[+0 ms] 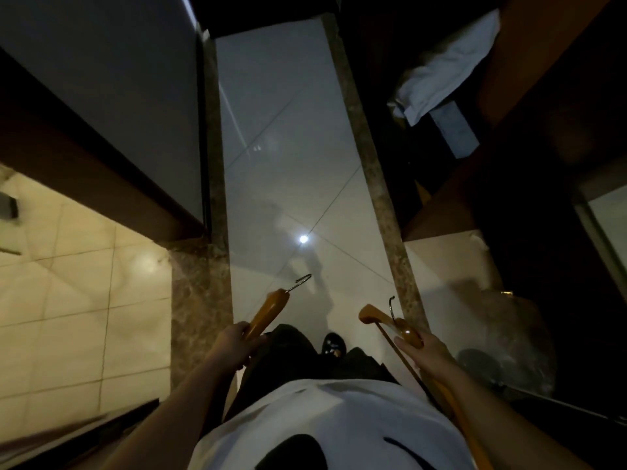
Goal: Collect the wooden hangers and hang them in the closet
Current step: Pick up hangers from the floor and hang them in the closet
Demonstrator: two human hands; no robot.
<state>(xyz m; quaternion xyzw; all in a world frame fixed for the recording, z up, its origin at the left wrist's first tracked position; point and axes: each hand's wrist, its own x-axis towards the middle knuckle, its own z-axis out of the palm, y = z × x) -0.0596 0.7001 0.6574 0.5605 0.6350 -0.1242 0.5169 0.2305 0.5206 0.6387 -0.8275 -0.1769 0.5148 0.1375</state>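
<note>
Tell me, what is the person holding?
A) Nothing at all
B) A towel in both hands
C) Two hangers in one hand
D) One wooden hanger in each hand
D: the left hand grips one wooden hanger, and the right hand holds a second hanger.

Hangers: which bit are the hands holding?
Left hand grips one wooden hanger below its hook; right hand holds the other hanger by its middle.

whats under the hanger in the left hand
Below the wooden hanger lies the pale tiled floor. Its lower end is covered by the left hand, so what is beneath that cannot be seen.
</note>
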